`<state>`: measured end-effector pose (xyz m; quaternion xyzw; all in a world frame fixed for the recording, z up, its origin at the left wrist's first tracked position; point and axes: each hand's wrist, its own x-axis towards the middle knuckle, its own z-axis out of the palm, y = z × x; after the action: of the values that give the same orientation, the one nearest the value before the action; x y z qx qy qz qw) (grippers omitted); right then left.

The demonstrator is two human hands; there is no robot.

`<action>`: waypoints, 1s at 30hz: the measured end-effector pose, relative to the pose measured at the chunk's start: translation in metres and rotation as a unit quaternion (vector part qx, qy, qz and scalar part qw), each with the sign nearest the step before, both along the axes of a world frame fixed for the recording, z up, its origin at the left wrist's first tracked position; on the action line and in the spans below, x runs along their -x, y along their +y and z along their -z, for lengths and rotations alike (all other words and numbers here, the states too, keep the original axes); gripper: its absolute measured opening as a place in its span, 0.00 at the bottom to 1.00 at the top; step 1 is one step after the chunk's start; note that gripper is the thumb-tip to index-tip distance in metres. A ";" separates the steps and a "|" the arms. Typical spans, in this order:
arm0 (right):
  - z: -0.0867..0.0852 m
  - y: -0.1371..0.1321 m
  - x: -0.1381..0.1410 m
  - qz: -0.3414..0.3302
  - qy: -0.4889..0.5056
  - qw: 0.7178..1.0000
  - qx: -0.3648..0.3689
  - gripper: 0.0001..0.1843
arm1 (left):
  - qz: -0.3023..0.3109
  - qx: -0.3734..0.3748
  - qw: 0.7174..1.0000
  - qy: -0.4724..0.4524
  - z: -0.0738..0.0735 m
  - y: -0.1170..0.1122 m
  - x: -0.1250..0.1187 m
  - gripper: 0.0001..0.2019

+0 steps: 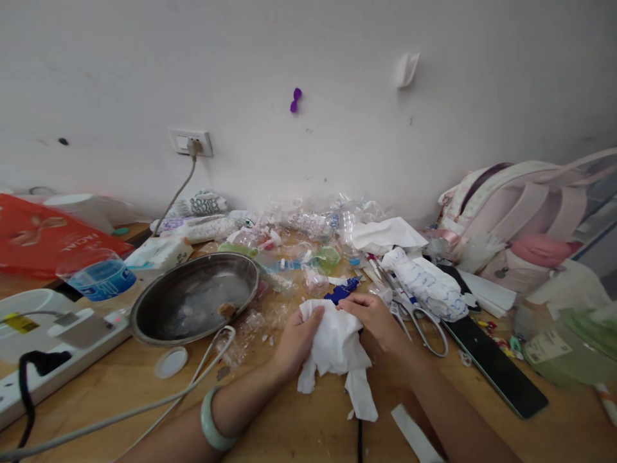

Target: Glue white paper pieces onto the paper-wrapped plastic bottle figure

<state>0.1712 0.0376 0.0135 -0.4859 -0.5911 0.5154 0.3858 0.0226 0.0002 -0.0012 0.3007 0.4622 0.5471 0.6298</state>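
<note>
A crumpled white tissue-like piece (pixel 332 341), with strips hanging from its lower edge, is held above the wooden table. My left hand (pixel 296 341) grips its left side, thumb on top and a pale green bangle on the wrist. At the upper right edge of the same piece, my right hand (pixel 373 318) is closed in a pinch; some of its fingers are hidden behind. Just beyond the fingertips is a dark blue object (pixel 341 291) with a jagged outline, whose kind I cannot make out. A loose white strip (pixel 415 434) lies below my right forearm.
On the left are a metal basin (pixel 193 334), a power strip (pixel 91 341) and a looping cable (pixel 159 402). Scissors (pixel 431 331), a dark phone (pixel 496 366) and a pink backpack (pixel 511 206) lie to the right. Clear plastic wrappings (pixel 313 222) crowd the back along the wall.
</note>
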 end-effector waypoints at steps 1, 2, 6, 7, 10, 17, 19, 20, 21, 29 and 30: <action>-0.002 0.000 0.000 0.004 0.014 1.000 0.028 0.12 | 0.000 0.002 1.000 -0.001 0.000 0.000 0.000 0.17; -0.003 -0.001 -0.001 0.009 0.024 0.998 0.051 0.13 | 0.001 0.003 1.000 -0.001 0.000 0.000 0.000 0.17; -0.007 -0.003 0.000 0.012 0.027 0.994 0.106 0.20 | 0.006 -0.002 1.000 0.000 0.000 0.000 -0.001 0.17; -0.007 -0.003 0.000 0.007 0.024 0.994 0.106 0.20 | 0.007 -0.003 1.000 0.000 0.000 0.000 -0.001 0.17; -0.003 -0.001 0.000 -0.012 0.029 0.996 0.081 0.14 | 0.002 -0.003 1.000 0.002 0.001 0.000 -0.001 0.18; 0.000 0.001 -0.002 -0.056 0.001 0.996 0.064 0.12 | 0.005 -0.013 1.000 -0.002 0.004 0.001 0.000 0.17; -0.001 0.000 -0.003 -0.065 0.002 0.995 0.072 0.13 | 0.006 -0.014 1.000 -0.006 0.004 0.002 0.000 0.16; -0.002 0.000 -0.003 -0.066 0.008 0.995 0.078 0.13 | 0.006 -0.014 1.000 -0.008 0.005 0.002 0.000 0.16; -0.002 -0.001 -0.003 -0.067 0.015 0.994 0.083 0.14 | 0.006 -0.015 1.000 -0.010 0.005 0.002 0.000 0.17; -0.005 -0.003 -0.002 -0.071 0.043 0.995 0.055 0.14 | -0.026 -0.022 0.999 0.003 0.005 0.005 0.003 0.17; -0.006 -0.003 -0.002 -0.071 0.042 0.996 0.043 0.13 | -0.029 -0.022 0.999 0.006 0.005 0.006 0.004 0.16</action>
<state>0.1729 0.0348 0.0193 -0.4371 -0.5848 0.5862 0.3512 0.0190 0.0058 -0.0066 0.3045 0.4626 0.5737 0.6035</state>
